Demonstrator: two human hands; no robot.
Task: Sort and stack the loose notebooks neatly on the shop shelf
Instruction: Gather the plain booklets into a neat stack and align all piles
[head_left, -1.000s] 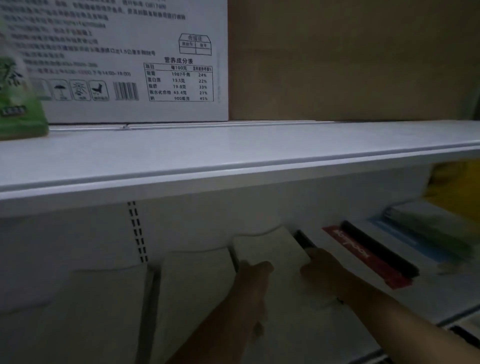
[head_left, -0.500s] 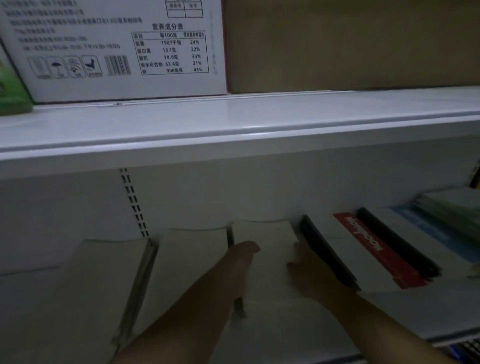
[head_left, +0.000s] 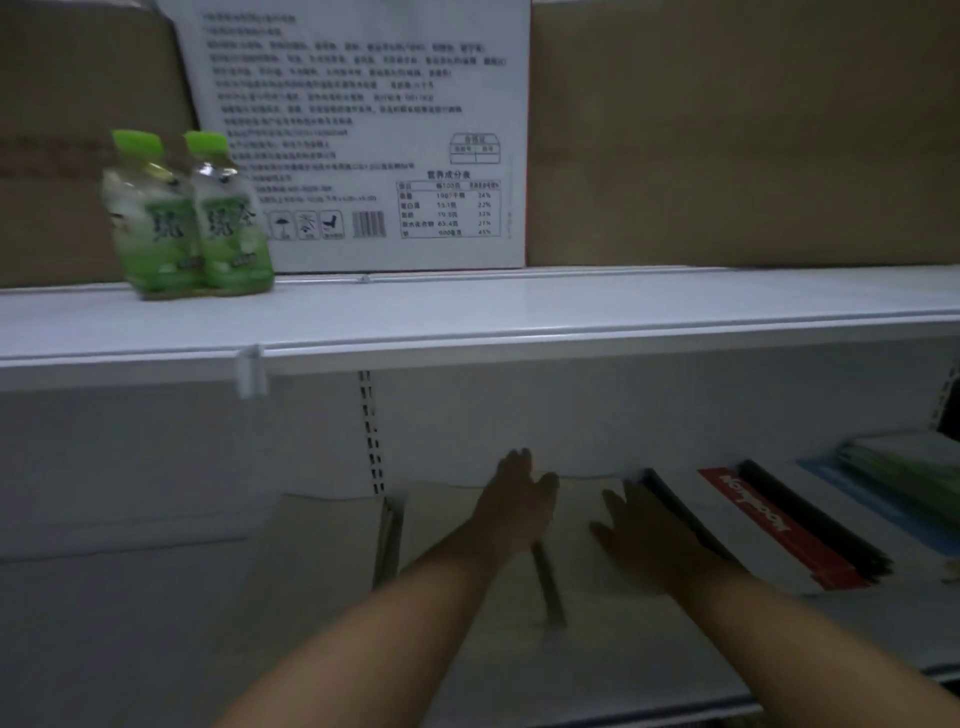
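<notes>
Both hands are in under the top shelf (head_left: 467, 317). Left hand (head_left: 517, 501) lies flat, palm down, fingers straight and close together, gripping nothing. It sits over the far end of the dark gap (head_left: 545, 587) between two pale stacks. Right hand (head_left: 641, 538) is just beside it, fingers spread wide, laid on the right stack (head_left: 582, 512) and holding nothing either. The light is dim and blurred, so I can't tell how firmly either palm presses.

Up top, from the left: two green bottles (head_left: 187, 218) stand side by side. Next comes a white box (head_left: 374, 104) covered in print, then a brown carton (head_left: 743, 130).

Down on the lower shelf (head_left: 883, 618), the notebooks run in a row. A left stack (head_left: 322, 545) of pale covers lies near the slotted upright (head_left: 370, 431), and a middle stack (head_left: 441, 519) sits beside it, partly under the left forearm. The right stack follows, under the right hand. Touching that hand's outer edge is a dark spine (head_left: 680, 514). Past it sits a white notebook with a red band (head_left: 769, 525), a blue-edged notebook (head_left: 857, 504), and a green pile (head_left: 904, 467) at the far right.
</notes>
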